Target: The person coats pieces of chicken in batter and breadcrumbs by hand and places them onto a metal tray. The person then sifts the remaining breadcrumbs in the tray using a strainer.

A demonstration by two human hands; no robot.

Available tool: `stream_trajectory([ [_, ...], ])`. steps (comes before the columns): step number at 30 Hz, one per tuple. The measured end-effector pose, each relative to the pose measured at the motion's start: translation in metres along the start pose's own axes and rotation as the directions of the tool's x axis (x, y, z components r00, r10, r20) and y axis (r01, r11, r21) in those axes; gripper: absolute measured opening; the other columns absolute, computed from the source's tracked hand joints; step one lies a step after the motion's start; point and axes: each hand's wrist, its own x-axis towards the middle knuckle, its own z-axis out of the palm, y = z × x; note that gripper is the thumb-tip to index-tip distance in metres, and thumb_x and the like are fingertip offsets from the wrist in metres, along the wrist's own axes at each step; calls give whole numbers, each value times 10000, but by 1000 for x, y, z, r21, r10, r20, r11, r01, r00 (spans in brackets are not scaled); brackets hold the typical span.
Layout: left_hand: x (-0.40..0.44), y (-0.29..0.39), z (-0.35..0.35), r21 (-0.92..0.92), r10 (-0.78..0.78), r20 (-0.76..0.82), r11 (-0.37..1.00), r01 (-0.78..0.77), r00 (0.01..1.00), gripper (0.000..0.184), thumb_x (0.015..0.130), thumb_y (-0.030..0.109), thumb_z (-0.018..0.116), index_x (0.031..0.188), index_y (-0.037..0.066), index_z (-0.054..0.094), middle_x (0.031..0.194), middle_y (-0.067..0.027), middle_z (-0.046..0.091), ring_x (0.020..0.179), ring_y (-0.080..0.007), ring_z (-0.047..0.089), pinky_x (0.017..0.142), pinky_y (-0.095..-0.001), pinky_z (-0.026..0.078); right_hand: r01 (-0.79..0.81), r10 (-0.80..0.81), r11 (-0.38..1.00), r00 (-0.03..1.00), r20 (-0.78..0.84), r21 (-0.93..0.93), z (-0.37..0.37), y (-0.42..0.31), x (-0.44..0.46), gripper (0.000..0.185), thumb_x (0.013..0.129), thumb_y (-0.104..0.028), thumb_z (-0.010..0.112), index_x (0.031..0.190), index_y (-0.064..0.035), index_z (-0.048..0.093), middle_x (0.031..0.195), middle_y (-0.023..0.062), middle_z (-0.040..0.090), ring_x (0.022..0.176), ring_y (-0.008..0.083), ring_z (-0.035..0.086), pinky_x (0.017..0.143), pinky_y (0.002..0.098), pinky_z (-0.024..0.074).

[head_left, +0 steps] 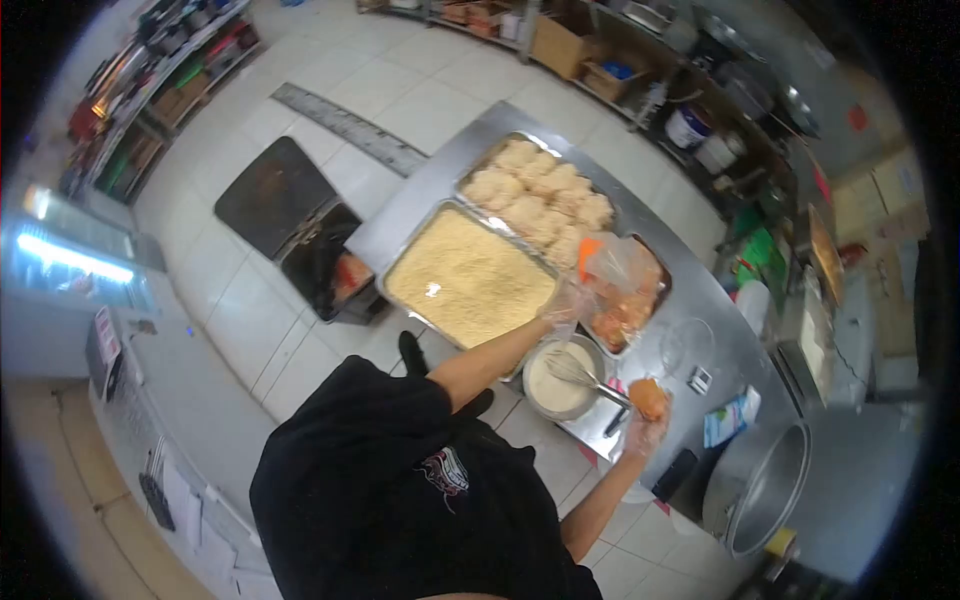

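My left hand (568, 305), in a clear plastic glove, grips the near side of a clear plastic bag (612, 262) with an orange patch. The bag hangs over a tray of raw orange-tinted meat (632, 308) and hides part of it. My right hand (648, 432), gloved too, is closed on an orange-coloured meat piece (649, 399) beside the whisk's handle. A whisk (572, 370) leans in a bowl of pale batter (548, 392), between my two hands. Left of the bowl lies a tray of yellowish breadcrumbs (470, 270).
A tray of crumb-coated pieces (540, 195) stands at the table's far side. Near the right end are a clear round lid (688, 345), a blue-and-white packet (731, 418) and a large metal pot (765, 490). An open bin (325, 265) stands on the floor to the left.
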Motion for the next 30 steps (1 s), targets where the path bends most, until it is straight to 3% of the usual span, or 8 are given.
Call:
stream_trajectory([
  [2,-30,50,-74,-602,-96,-69,798,36,993,455,946,441,411,1152,53,528,1116,-116,600,1010,-232,604,713,-378,543,-73,73,997,996,-59,1,-11,9,-2,385,913,-295,559,1226,-85,477,1164,93,541,1096,225,526,944,390,428],
  [7,-97,105,-300,-163,-24,-498,984,-67,867,536,958,510,372,1058,12,546,917,-137,644,789,-242,650,657,-393,564,-150,148,988,985,-86,-21,32,33,0,406,907,-332,580,1220,-90,491,1144,69,544,1073,197,526,918,352,430],
  [14,-154,146,-445,-408,-647,-718,689,599,256,303,912,332,508,962,43,586,886,-124,601,663,-228,617,518,-375,537,9,54,942,982,179,-334,134,67,23,396,846,-258,664,1155,-74,497,1051,35,555,971,164,545,821,277,442],
  [18,-167,158,-405,273,-172,-668,848,455,724,312,838,205,591,1102,47,539,792,-67,651,726,-185,642,549,-325,533,43,264,747,897,356,-663,196,64,5,316,824,-148,692,1067,-77,503,954,20,554,918,137,540,808,258,440],
  [19,-174,113,-406,-539,-394,-442,835,113,806,391,856,186,607,1205,39,508,823,-66,663,746,-155,642,557,-284,536,83,262,767,865,428,-637,206,69,-5,297,823,-150,696,1041,-76,507,948,18,550,923,133,538,810,257,440],
  [20,-163,136,-362,85,-306,-417,924,372,856,512,880,231,617,1323,59,426,996,-98,638,813,-174,638,602,-295,552,123,254,784,830,496,-609,213,74,-13,280,823,-151,699,1014,-75,510,942,15,547,927,129,537,812,257,441],
  [21,-157,173,-305,-100,-369,-211,929,355,905,592,889,284,621,1377,76,358,1106,-108,597,902,-200,627,657,-310,561,117,270,792,813,515,-600,217,78,-21,278,825,-149,699,1017,-71,514,943,15,549,930,129,538,814,257,440],
  [30,-148,165,-72,-391,-483,361,699,600,798,459,874,196,646,1228,5,425,1140,-127,564,982,-185,607,814,-313,552,180,131,735,908,397,-654,126,69,-30,202,814,-65,680,959,-29,544,855,31,597,776,99,567,687,242,481],
])
